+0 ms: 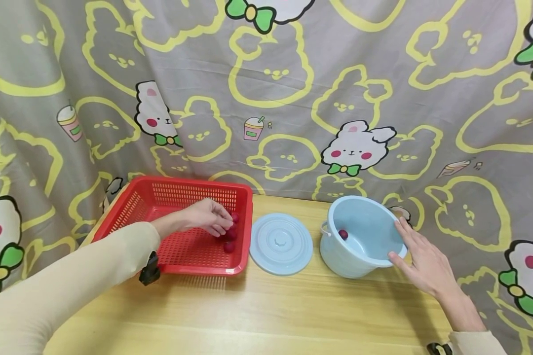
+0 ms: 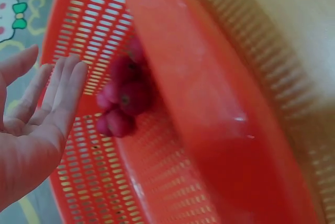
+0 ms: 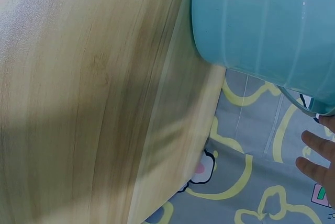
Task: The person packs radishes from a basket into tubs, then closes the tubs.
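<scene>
My left hand [image 1: 213,217] is inside the red plastic basket [image 1: 186,268], over a cluster of small dark-red round fruits [image 1: 229,246] at its right end. In the left wrist view its fingers [image 2: 65,85] are spread and relaxed beside the fruits [image 2: 136,98], with nothing between them. My right hand [image 1: 426,264] rests at the right rim of the light-blue bucket [image 1: 346,264], thumb on the rim and fingers extended along its side. One dark-red fruit [image 1: 343,234] lies inside the bucket. Part of the right hand is cut off in the right wrist view.
Between basket and bucket, a round light-blue lid [image 1: 281,244] lies flat on the wooden table [image 1: 266,315]. A handle [image 3: 298,101] is attached to the bucket's side. Behind the table hangs a grey curtain [image 1: 288,59] with cartoon prints.
</scene>
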{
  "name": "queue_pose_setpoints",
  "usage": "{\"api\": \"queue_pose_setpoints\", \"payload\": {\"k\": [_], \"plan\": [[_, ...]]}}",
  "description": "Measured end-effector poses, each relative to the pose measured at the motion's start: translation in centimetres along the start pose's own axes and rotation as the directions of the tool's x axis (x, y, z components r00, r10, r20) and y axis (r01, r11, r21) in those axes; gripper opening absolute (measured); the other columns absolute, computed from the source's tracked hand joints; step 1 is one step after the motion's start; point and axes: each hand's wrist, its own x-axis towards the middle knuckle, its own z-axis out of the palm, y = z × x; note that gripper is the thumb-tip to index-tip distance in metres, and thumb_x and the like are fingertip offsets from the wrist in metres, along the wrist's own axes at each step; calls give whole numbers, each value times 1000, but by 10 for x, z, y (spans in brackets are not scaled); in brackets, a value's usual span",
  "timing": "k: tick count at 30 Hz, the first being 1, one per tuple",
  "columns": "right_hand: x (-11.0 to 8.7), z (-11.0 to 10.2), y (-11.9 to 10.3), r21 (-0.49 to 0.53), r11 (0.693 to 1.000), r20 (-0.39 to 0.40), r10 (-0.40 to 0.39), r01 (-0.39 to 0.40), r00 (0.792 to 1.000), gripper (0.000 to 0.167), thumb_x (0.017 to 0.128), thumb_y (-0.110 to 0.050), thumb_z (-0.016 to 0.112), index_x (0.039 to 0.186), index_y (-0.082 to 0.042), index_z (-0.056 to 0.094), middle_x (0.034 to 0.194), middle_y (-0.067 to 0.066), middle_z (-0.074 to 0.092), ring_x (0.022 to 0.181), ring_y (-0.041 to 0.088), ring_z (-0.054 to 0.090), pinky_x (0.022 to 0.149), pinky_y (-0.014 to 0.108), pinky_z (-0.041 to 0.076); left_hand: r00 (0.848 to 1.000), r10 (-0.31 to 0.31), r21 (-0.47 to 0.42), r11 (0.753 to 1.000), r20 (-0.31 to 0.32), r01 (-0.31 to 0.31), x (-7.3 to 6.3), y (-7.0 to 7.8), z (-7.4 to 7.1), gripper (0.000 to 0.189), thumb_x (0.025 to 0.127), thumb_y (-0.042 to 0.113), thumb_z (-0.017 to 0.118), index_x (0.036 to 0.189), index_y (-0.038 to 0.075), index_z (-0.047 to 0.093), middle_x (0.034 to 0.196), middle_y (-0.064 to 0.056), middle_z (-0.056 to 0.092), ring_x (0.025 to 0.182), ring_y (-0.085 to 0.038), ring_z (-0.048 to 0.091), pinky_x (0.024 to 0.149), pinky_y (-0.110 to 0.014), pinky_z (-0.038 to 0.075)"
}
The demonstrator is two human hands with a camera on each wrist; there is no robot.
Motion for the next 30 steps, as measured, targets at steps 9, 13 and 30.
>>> {"api": "queue_pose_setpoints", "payload": {"k": [9,13,30], "plan": [[0,-1,0,-7,1000,8,-6,6,1000,82,101,-39,66,168,-14,26,178,3,21,136,57,51,101,70,46,1000,-30,21,999,-9,30,4,-15,4,40,98,10,72,129,-14,65,120,-30,75,102,-32,79,96,-47,65],[0,0,0,-2,1000,6,-9,9,1000,82,101,-39,65,168,-13,27,178,4,21,135,58,52,100,71,46,999,-49,20,999,2,49,6,-22,6,38,98,9,72,128,-14,65,119,-29,76,104,-34,79,98,-48,64],[0,0,0,-1,1000,14,-8,8,1000,82,101,-39,65,168,-14,26,178,5,22,135,57,52,95,73,48,998,-65,60,996,27,63,15,-46,12,31,96,5,73,121,-13,70,100,-26,80,85,-20,79,84,-40,69]]}}
